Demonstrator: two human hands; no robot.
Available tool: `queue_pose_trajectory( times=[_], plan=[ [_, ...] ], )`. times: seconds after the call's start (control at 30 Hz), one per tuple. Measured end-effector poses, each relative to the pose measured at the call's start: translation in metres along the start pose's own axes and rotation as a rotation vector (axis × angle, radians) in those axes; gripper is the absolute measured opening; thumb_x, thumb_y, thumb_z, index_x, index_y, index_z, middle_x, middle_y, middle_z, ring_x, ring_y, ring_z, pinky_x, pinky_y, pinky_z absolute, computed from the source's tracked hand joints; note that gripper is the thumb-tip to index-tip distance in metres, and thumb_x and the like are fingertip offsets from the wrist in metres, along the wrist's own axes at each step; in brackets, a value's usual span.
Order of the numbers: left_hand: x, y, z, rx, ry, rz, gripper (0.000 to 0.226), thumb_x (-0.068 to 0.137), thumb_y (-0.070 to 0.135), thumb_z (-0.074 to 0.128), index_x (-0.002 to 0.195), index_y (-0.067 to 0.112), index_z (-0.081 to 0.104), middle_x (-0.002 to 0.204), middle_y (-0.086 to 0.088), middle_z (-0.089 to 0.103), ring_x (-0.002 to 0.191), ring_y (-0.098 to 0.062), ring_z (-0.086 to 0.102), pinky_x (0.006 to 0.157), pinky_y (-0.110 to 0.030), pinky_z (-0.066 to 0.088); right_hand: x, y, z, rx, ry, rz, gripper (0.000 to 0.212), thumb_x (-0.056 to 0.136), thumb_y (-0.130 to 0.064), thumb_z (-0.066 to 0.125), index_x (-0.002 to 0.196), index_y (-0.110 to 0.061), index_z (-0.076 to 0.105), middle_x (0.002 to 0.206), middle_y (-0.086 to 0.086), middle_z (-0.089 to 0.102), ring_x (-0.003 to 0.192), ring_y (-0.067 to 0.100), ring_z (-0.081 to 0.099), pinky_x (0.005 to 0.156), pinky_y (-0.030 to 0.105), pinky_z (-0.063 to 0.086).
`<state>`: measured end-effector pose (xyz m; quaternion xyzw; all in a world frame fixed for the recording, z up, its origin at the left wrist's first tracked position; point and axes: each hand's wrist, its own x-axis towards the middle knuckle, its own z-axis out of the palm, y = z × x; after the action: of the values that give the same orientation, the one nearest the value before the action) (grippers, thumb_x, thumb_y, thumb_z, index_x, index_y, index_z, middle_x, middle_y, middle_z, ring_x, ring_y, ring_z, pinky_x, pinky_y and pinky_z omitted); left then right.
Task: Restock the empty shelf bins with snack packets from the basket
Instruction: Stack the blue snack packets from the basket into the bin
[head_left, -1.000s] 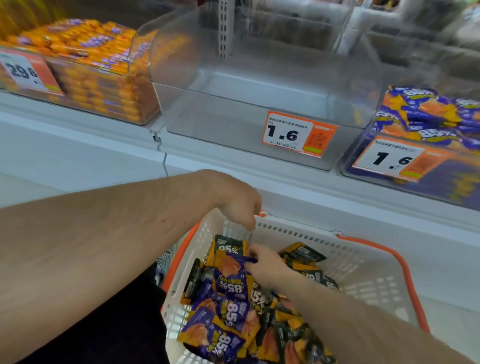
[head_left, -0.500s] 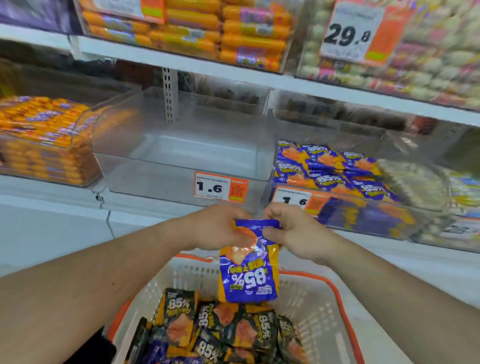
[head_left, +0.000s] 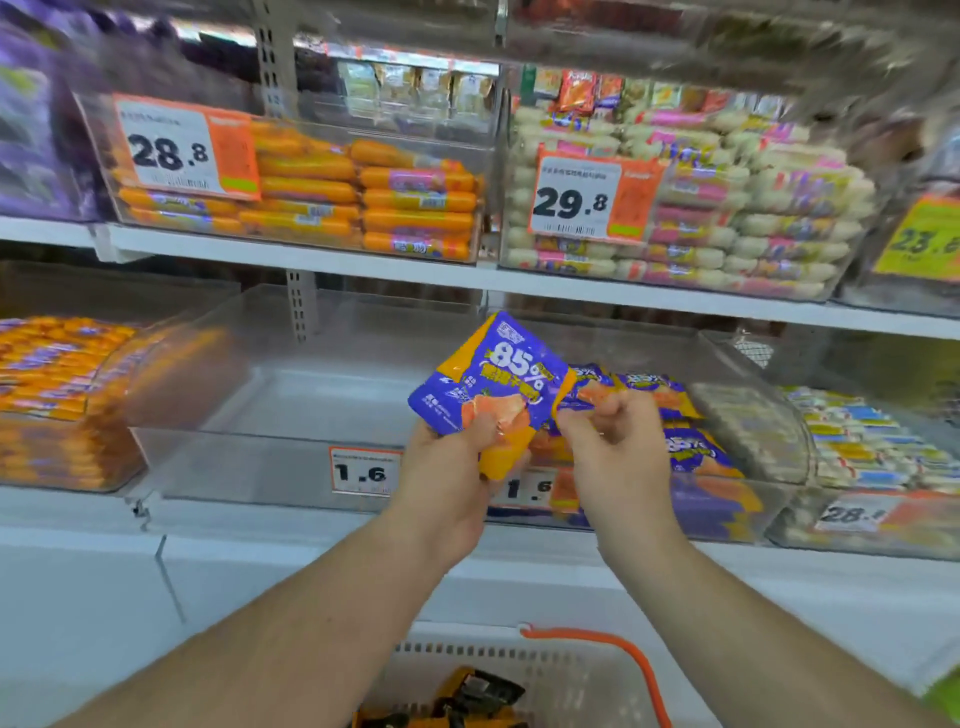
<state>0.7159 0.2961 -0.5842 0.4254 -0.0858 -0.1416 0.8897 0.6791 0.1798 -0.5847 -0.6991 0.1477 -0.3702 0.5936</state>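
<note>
One purple-and-orange snack packet (head_left: 493, 384) is up in the head view, tilted, just in front of the empty bin (head_left: 311, 415) and slightly right of that bin's "1.6" price tag (head_left: 363, 470). The left hand (head_left: 447, 483) grips the packet's lower edge, thumb on the printed face and fingers curled behind. The right hand (head_left: 613, 457) is curled just right of the packet, near its right edge; motion blur hides whether it pinches that edge or holds nothing. Right of the empty bin, a neighbouring bin (head_left: 701, 467) holds more packets of the same print. Below the empty bin, the white basket (head_left: 571, 670) with an orange rim shows a few dark packets.

The packet looks light and soft, a thin glossy film pouch that creases under the thumb and is likely slippery. A pinch along a sealed edge seems the surest hold, with little squeeze on the contents, and a drop into the bin should not harm it.
</note>
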Motion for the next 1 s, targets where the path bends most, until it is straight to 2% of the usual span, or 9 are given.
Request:
queue_pose_trajectory(
  times=[0.1,0.2,0.3,0.37,0.43,0.53,0.67,0.87,1.0],
  plan=[
    [0.002,-0.017,0.017,-0.038,-0.013,-0.015,0.031,0.089,0.002,0.058,0.116,0.013,0.064,0.105,-0.009,0.074,0.088,-0.025,0.071,0.065,-0.032,0.059,-0.002,0.003,0.006,0.034,-0.086,0.064,0.024,0.083,-0.015,0.072,0.092,-0.026,0.053,0.08,0.007,0.068,0.064,0.018,0.063,0.056,0.033,0.049],
    [0.004,-0.023,0.022,0.107,-0.045,-0.017,0.028,0.094,0.007,0.059,0.12,0.017,0.063,0.109,-0.008,0.073,0.092,-0.025,0.07,0.071,-0.036,0.059,0.013,0.006,0.005,-0.025,-0.009,0.075,0.029,0.083,-0.005,0.066,0.088,-0.032,0.059,0.092,0.016,0.066,0.082,0.033,0.065,0.068,0.045,0.057],
    [0.011,-0.025,0.012,0.56,-0.034,0.122,0.016,0.089,0.017,0.069,0.103,0.022,0.063,0.098,-0.003,0.073,0.087,-0.021,0.069,0.08,-0.042,0.059,0.041,0.001,-0.009,-0.01,0.055,0.102,0.027,0.08,-0.005,0.069,0.086,-0.031,0.063,0.092,0.014,0.066,0.083,0.032,0.067,0.074,0.045,0.058],
    [0.018,-0.023,-0.007,1.018,0.014,0.459,0.018,0.083,0.022,0.073,0.096,0.024,0.06,0.094,0.002,0.065,0.083,-0.017,0.063,0.079,-0.031,0.052,0.064,-0.005,-0.023,0.054,0.036,0.163,0.029,0.081,0.002,0.071,0.094,-0.022,0.063,0.095,0.014,0.066,0.072,0.026,0.068,0.064,0.036,0.059],
    [0.026,-0.024,-0.031,1.421,0.009,0.778,0.035,0.076,0.026,0.073,0.108,0.02,0.06,0.104,-0.001,0.06,0.091,-0.022,0.059,0.082,-0.033,0.048,0.081,-0.007,-0.038,0.012,0.003,0.199,0.032,0.079,0.007,0.072,0.105,-0.009,0.063,0.099,0.019,0.067,0.065,0.025,0.068,0.061,0.034,0.059],
    [0.029,-0.032,-0.056,1.756,0.003,0.698,0.067,0.063,0.03,0.076,0.126,0.025,0.053,0.123,-0.01,0.057,0.104,-0.035,0.06,0.091,-0.049,0.043,0.095,0.007,-0.052,-0.159,-0.037,0.249,0.041,0.075,0.008,0.075,0.112,-0.005,0.064,0.095,0.021,0.068,0.073,0.03,0.067,0.069,0.039,0.061],
    [0.03,-0.044,-0.063,1.846,-0.013,0.635,0.067,0.059,0.03,0.08,0.123,0.025,0.062,0.131,-0.012,0.053,0.102,-0.034,0.064,0.102,-0.044,0.02,0.114,0.042,-0.057,-0.505,-0.083,0.257,0.038,0.077,-0.004,0.074,0.114,-0.011,0.07,0.115,0.011,0.068,0.101,0.03,0.066,0.089,0.043,0.056],
    [0.028,-0.045,-0.06,1.802,0.02,0.649,0.062,0.054,0.029,0.077,0.115,0.02,0.067,0.13,-0.013,0.054,0.093,-0.033,0.066,0.103,-0.046,0.019,0.113,0.044,-0.051,-0.738,-0.243,0.268,0.021,0.084,0.0,0.062,0.104,-0.004,0.067,0.1,0.012,0.065,0.093,0.025,0.062,0.081,0.031,0.051],
    [0.025,-0.044,-0.06,1.798,-0.01,0.618,0.066,0.055,0.023,0.083,0.118,0.02,0.065,0.134,-0.011,0.052,0.099,-0.033,0.064,0.108,-0.05,0.02,0.111,0.043,-0.046,-1.1,-0.344,0.171,0.026,0.089,-0.012,0.06,0.112,0.0,0.068,0.119,0.017,0.064,0.11,0.033,0.06,0.092,0.036,0.051]
  ],
)
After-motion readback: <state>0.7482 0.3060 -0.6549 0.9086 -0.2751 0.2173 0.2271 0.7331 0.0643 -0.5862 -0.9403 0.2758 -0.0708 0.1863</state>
